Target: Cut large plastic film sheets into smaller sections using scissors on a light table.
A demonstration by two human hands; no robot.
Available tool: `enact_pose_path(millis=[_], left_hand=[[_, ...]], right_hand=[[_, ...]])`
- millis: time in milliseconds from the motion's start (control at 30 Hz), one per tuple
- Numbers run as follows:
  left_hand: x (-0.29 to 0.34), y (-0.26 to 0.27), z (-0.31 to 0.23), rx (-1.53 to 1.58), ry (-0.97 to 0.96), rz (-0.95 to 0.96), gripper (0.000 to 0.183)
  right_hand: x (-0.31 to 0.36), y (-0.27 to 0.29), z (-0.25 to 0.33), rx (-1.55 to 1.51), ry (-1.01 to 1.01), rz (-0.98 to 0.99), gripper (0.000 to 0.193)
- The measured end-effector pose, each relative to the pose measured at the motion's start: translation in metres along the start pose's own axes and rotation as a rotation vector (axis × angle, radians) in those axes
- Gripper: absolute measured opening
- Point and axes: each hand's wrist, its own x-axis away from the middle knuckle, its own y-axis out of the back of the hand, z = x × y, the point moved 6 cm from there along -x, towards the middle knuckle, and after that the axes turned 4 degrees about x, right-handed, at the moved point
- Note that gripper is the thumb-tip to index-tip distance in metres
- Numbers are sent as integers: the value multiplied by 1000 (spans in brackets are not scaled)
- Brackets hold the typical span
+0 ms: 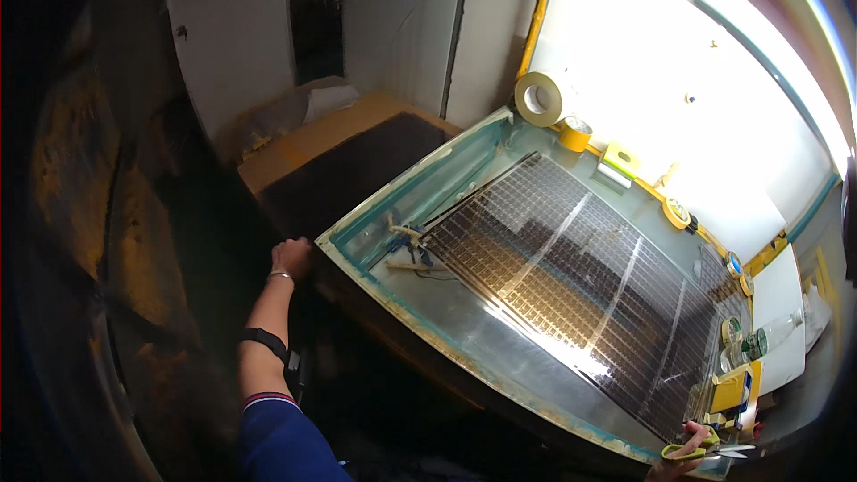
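Note:
My left hand (293, 258) is closed beside the near left corner of a shallow metal-lined table (393, 313) with a teal rim; what its fingers hold, if anything, is hidden. At the lower right, my right hand (686, 461) grips scissors (734, 452) with yellow-green handles, their blades pointing right. A large dark sheet printed with a fine grid of rows (571, 259) lies flat across the table, glossy where the light strikes it. Its nearest corner reaches close to my right hand.
A bright white panel (643, 62) stands behind the table. Along its foot sit a wide tape roll (539, 99), a yellow tape roll (576, 134) and several more rolls. A clear bottle (778, 332) stands at the right. Beyond the left corner lies a dark board (353, 165) on cardboard.

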Motion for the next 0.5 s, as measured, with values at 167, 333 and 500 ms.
enact_pose_path(millis=[167, 333, 500], left_hand=[[-23, 112, 12, 435, 130, -425, 23], [17, 248, -81, 599, -375, -1083, 6], [136, 296, -181, 525, -669, -1127, 11]], right_hand=[[56, -7, -82, -198, -542, 67, 27], [54, -4, -82, -286, -767, -6, 23], [50, -3, -78, -434, -634, -59, 15]])
